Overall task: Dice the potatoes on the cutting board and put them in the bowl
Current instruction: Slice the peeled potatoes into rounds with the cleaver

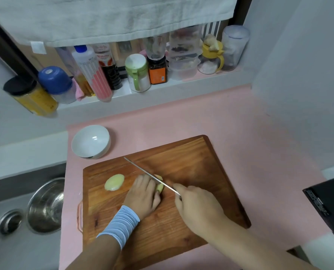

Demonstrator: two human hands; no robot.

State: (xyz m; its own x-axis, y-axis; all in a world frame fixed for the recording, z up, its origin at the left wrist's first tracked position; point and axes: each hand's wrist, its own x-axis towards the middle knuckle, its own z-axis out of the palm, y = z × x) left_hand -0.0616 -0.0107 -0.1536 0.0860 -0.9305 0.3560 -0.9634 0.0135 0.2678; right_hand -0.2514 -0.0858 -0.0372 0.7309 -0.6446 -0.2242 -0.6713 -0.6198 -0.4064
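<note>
Left hand gripped the potato beneath its fingers; right hand grasped the knife across it.

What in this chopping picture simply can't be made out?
Head view only:
- The potato being cut: mostly covered by the left hand.
- Handle of the knife: hidden inside the right hand.
- Labels on the shelf bottles: too blurred to read.
- Black object at right: cut off by the frame edge.
</note>
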